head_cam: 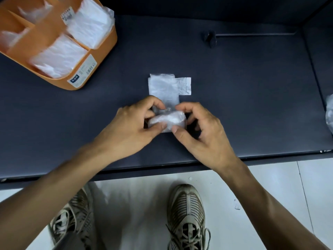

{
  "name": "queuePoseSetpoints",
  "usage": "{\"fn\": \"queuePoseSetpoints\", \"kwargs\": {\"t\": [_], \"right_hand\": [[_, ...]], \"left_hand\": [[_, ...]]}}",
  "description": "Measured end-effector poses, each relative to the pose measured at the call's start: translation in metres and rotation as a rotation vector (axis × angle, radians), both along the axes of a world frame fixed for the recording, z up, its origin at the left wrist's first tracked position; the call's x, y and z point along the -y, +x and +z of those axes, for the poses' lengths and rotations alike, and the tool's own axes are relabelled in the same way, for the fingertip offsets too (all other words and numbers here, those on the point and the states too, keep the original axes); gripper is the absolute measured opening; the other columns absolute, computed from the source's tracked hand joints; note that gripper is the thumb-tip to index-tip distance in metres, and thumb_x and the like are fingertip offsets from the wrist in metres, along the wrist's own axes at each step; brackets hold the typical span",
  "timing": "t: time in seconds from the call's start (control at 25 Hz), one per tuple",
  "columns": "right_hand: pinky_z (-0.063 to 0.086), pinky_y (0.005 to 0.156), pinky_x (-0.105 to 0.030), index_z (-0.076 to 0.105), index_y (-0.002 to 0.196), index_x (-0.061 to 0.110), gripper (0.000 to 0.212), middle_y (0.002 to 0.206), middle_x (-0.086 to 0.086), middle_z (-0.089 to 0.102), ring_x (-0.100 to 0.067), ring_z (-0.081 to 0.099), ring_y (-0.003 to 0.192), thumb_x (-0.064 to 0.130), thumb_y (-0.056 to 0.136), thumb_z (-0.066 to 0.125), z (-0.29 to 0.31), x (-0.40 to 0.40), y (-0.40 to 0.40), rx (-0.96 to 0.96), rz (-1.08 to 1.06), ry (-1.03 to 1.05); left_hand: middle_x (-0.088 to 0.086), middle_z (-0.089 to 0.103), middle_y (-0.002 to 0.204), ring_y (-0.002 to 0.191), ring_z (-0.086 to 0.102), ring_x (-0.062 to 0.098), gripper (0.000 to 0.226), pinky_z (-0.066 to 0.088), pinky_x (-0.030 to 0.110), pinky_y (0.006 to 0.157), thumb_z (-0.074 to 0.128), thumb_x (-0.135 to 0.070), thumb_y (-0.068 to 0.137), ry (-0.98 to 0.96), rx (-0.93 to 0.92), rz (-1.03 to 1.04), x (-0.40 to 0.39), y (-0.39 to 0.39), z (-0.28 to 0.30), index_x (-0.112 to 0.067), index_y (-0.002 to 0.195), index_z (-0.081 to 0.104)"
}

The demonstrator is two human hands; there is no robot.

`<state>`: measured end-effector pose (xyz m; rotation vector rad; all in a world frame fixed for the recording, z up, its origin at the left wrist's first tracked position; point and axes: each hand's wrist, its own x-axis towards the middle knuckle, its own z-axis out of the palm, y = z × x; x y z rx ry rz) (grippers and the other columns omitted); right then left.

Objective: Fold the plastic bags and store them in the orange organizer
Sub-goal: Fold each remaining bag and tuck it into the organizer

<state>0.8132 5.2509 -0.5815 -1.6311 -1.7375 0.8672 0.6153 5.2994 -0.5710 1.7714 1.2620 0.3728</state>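
Plastic bag (166, 91) lies mid-table, just ahead of the near edge. It is flattened into a narrow strip, and its near end is rolled or folded into a thick, rounded wad. The far end lies flat on the surface, with a small rectangular tab sticking out to the right.

Left hand (133, 123) and right hand (196, 127) both pinch the wad. Thumbs press on its near face and curled fingers hook over its far side. The hands are nearly touching.

Step in hand, as judged: folding, partway along the strip. The next move likely calls for turning the wad over again onto the flat remainder while keeping the edges aligned. The side tab will probably need tucking in. After that comes the carry to the organizer.

Material: thin translucent white film, creased and faintly glossy. It looks slippery and springy, so the wad may unroll if pressure is let off.

Orange organizer (100, 56) stands at the far left, well apart from the hands. It is rigid plastic with dividers, a barcode label on its front wall, and compartments already holding folded white bags.

The dark table (252, 105) is matte and smooth. More crumpled film (329, 112) shows at the right edge, cut off by the frame.
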Motion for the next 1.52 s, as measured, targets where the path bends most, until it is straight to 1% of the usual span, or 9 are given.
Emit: {"fn": "queuePoseSetpoints", "kwargs": {"t": [0.16, 0.32, 0.44, 0.52, 0.68, 0.84, 1.16, 1.4, 1.52], "right_hand": [[0.047, 0.067, -0.024, 0.060, 0.115, 0.020, 0.026, 0.074, 0.008, 0.059, -0.011, 0.055, 0.067, 0.021, 0.090, 0.066, -0.006, -0.006, -0.006, 0.060, -0.063, -0.033], [0.044, 0.064, -0.020, 0.063, 0.109, 0.018, 0.019, 0.068, 0.014, 0.054, -0.008, 0.054, 0.062, 0.016, 0.091, 0.068, -0.010, -0.012, -0.007, 0.065, -0.108, -0.042], [0.050, 0.073, -0.028, 0.066, 0.112, 0.015, 0.027, 0.097, 0.012, 0.060, -0.005, 0.055, 0.078, 0.022, 0.086, 0.067, -0.010, -0.007, -0.008, 0.175, -0.097, 0.109], [0.049, 0.085, -0.033, 0.065, 0.122, 0.014, 0.042, 0.124, -0.001, 0.058, -0.021, 0.056, 0.097, 0.022, 0.081, 0.067, -0.011, -0.001, -0.003, 0.337, 0.028, 0.242], [0.041, 0.082, -0.038, 0.069, 0.120, 0.014, 0.044, 0.125, 0.000, 0.066, -0.025, 0.053, 0.101, 0.016, 0.076, 0.064, -0.018, 0.000, 0.004, 0.599, 0.208, 0.350], [0.042, 0.080, -0.037, 0.071, 0.113, 0.012, 0.037, 0.116, 0.003, 0.071, -0.025, 0.055, 0.099, 0.015, 0.079, 0.054, -0.021, -0.002, 0.002, 0.560, 0.188, 0.338], [0.040, 0.075, -0.038, 0.071, 0.107, 0.009, 0.029, 0.083, 0.003, 0.070, -0.027, 0.057, 0.087, 0.013, 0.085, 0.053, -0.012, -0.008, 0.002, 0.487, 0.135, 0.393], [0.038, 0.063, -0.016, 0.060, 0.106, 0.020, 0.021, 0.063, 0.018, 0.057, -0.006, 0.054, 0.060, 0.008, 0.090, 0.053, 0.003, -0.037, -0.001, 0.075, -0.008, -0.059], [0.035, 0.058, -0.012, 0.059, 0.099, 0.025, 0.020, 0.059, 0.026, 0.056, -0.004, 0.054, 0.059, 0.009, 0.090, 0.053, 0.004, -0.051, 0.002, 0.089, -0.006, -0.198]], "left_hand": [[-0.014, 0.074, 0.086, 0.071, 0.067, 0.005, 0.019, 0.054, 0.027, 0.074, 0.069, -0.028, 0.093, -0.184, 0.031, 0.074, -0.012, 0.003, 0.000, -0.031, 0.108, 0.059], [-0.011, 0.063, 0.105, 0.086, 0.059, 0.014, 0.022, 0.048, 0.031, 0.077, 0.068, -0.034, 0.089, 0.393, -0.115, -0.015, -0.008, 0.001, -0.008, -0.022, 0.106, 0.066], [-0.008, 0.066, 0.112, 0.097, 0.055, 0.022, 0.039, 0.040, 0.036, 0.079, 0.047, -0.044, 0.090, 0.535, -0.270, -0.236, -0.007, 0.001, -0.022, -0.021, 0.111, 0.071], [-0.008, 0.067, 0.110, 0.095, 0.055, 0.022, 0.042, 0.039, 0.036, 0.078, 0.043, -0.043, 0.090, 0.494, -0.280, -0.258, -0.009, 0.003, -0.025, -0.019, 0.110, 0.071], [-0.007, 0.068, 0.101, 0.093, 0.055, 0.022, 0.042, 0.046, 0.041, 0.079, 0.043, -0.041, 0.088, 0.491, -0.250, -0.265, -0.014, 0.008, -0.020, -0.017, 0.105, 0.073], [-0.001, 0.064, 0.112, 0.099, 0.049, 0.020, 0.032, 0.040, 0.035, 0.081, 0.054, -0.031, 0.086, 0.627, -0.169, -0.169, -0.015, 0.006, -0.011, -0.013, 0.109, 0.068], [-0.013, 0.063, 0.125, 0.123, 0.042, 0.003, 0.046, 0.023, 0.026, 0.095, 0.030, -0.047, 0.095, 0.355, -0.124, -0.323, -0.024, 0.003, -0.019, -0.029, 0.134, 0.047], [-0.012, 0.064, 0.122, 0.105, 0.062, 0.004, 0.045, 0.048, 0.023, 0.091, 0.062, -0.041, 0.091, 0.271, 0.156, 0.001, -0.016, 0.009, -0.014, -0.022, 0.131, 0.056], [-0.007, 0.061, 0.123, 0.107, 0.056, 0.017, 0.053, 0.045, 0.038, 0.099, 0.059, -0.047, 0.084, 0.299, -0.090, 0.063, -0.022, 0.014, -0.015, -0.021, 0.130, 0.061]]}}
